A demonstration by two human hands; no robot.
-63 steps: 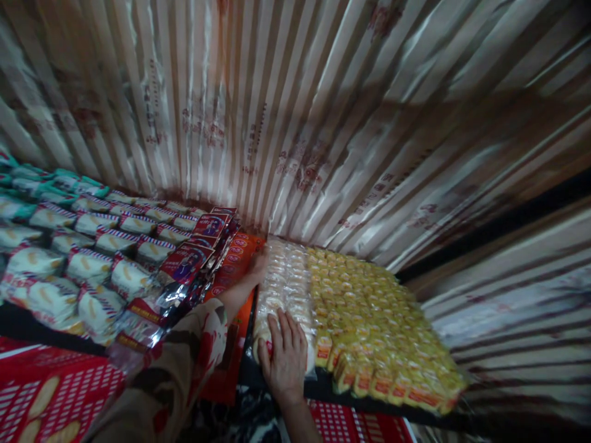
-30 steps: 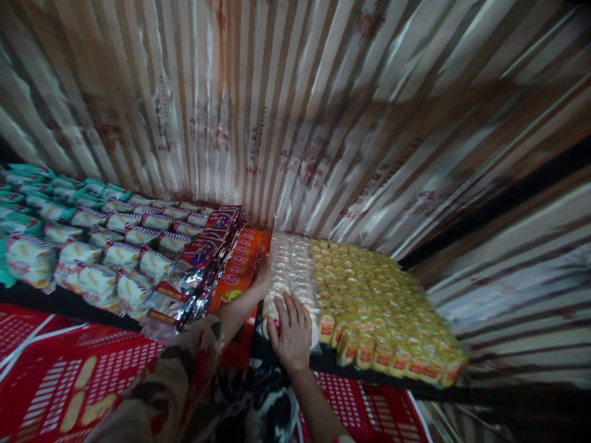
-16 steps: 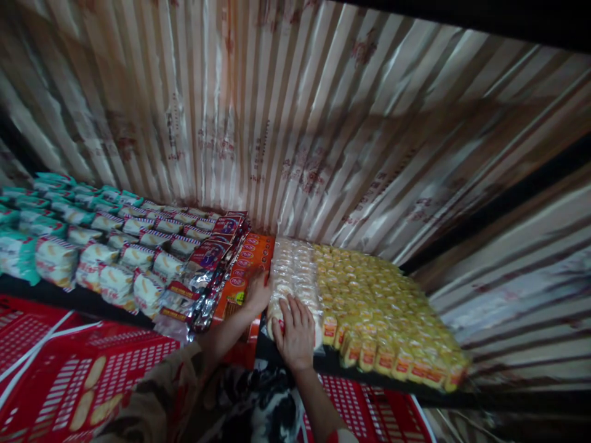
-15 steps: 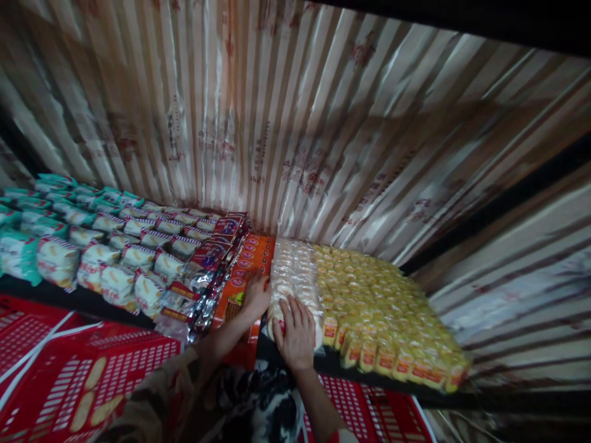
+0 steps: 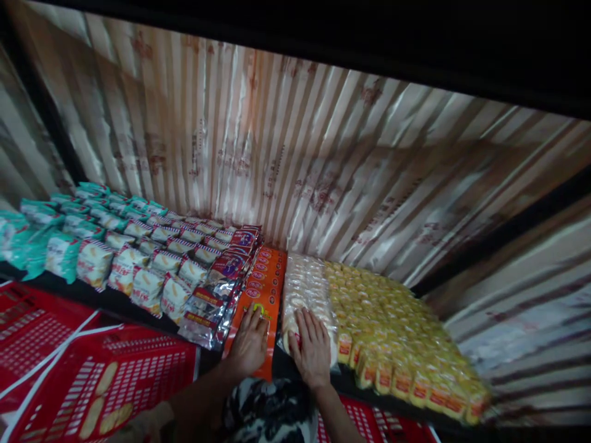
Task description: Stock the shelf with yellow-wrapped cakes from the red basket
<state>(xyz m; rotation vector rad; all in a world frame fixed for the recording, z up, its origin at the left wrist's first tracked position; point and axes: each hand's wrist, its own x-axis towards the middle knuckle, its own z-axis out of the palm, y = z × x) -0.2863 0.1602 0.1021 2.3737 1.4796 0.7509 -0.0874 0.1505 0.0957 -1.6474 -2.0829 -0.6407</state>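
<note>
My left hand (image 5: 250, 343) lies flat on the near part of an orange printed pack (image 5: 266, 277), fingers stretched out. Beside it, my right hand (image 5: 310, 346) rests with spread fingers on the near end of a row of white items in clear wrap (image 5: 305, 277). Both palms face down, and neither hand grips anything. To the right of the white row, many small yellow wrapped packs (image 5: 392, 320) stand in tight rows. Shiny dark red and silver packets (image 5: 212, 301) lie just left of the orange pack.
White snack bags (image 5: 148, 289) and teal bags (image 5: 64, 255) fill the shelf's left side. Below the dark shelf edge (image 5: 124, 314) are red plastic baskets (image 5: 152, 363), one holding long pale yellow items (image 5: 92, 418). Striped sheeting (image 5: 272, 154) hangs behind.
My left hand has moved nearer along the orange pack and flattened out. My right hand stays on the white row. The view has shifted, so the shelf sits lower and further right.
</note>
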